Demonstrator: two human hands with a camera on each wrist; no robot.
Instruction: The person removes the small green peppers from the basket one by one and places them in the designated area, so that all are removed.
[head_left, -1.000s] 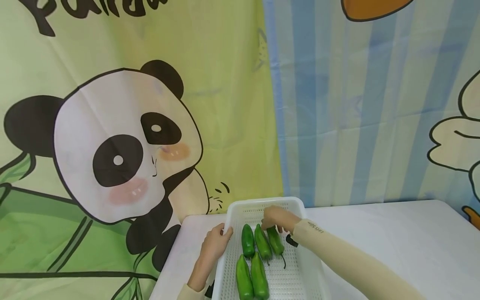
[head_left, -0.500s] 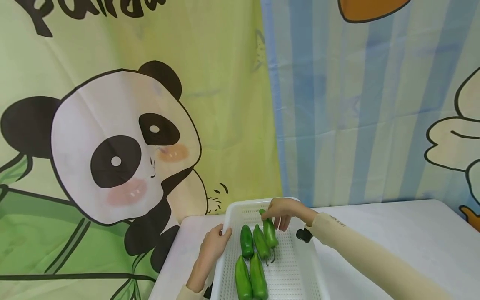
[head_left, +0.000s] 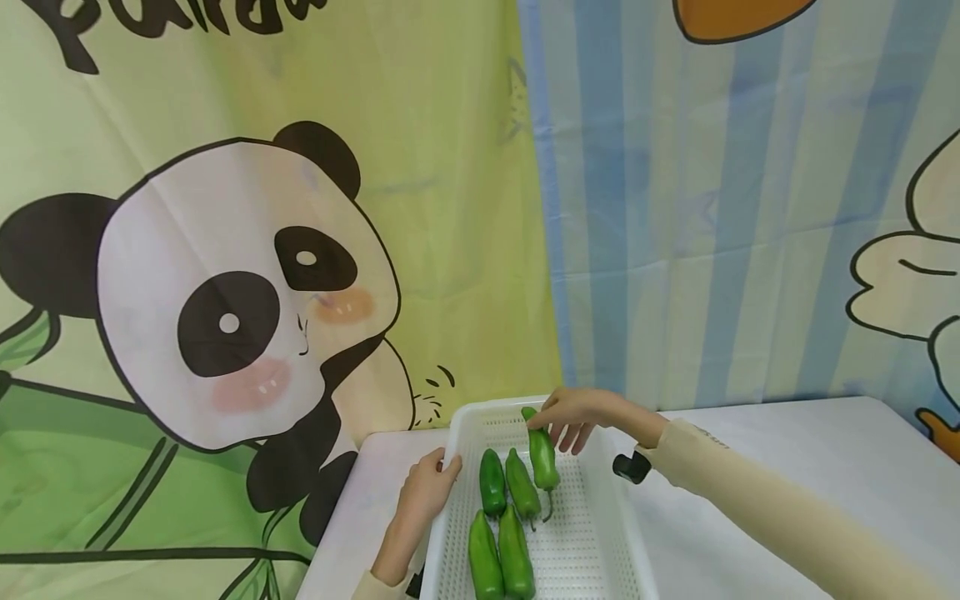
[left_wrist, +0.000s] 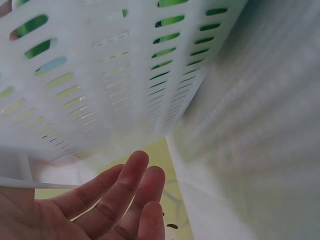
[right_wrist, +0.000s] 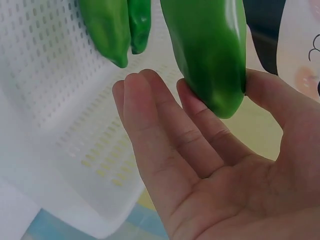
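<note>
My right hand [head_left: 583,408] pinches a green pepper [head_left: 543,458] by its tip between thumb and forefinger, above the far part of a white plastic basket [head_left: 624,533]. The pepper hangs with its stem downward. In the right wrist view, the other fingers of that hand [right_wrist: 200,170] extend beside the pepper [right_wrist: 212,60] without touching it. My left hand [head_left: 429,485] holds the basket's left rim, thumb over the edge; in the left wrist view its fingers [left_wrist: 125,185] lie outside the slotted wall [left_wrist: 115,75].
Two green peppers [head_left: 492,483] [head_left: 521,485] lie in the basket's middle, left of the held one. Nearer, two more peppers [head_left: 485,557] [head_left: 515,554] lie side by side. The basket stands on a white table [head_left: 772,475] before a panda-print curtain [head_left: 465,250].
The right hand has lifted the rightmost pepper from beside the others and drawn slightly right and away with it. The left hand stays on the rim.
</note>
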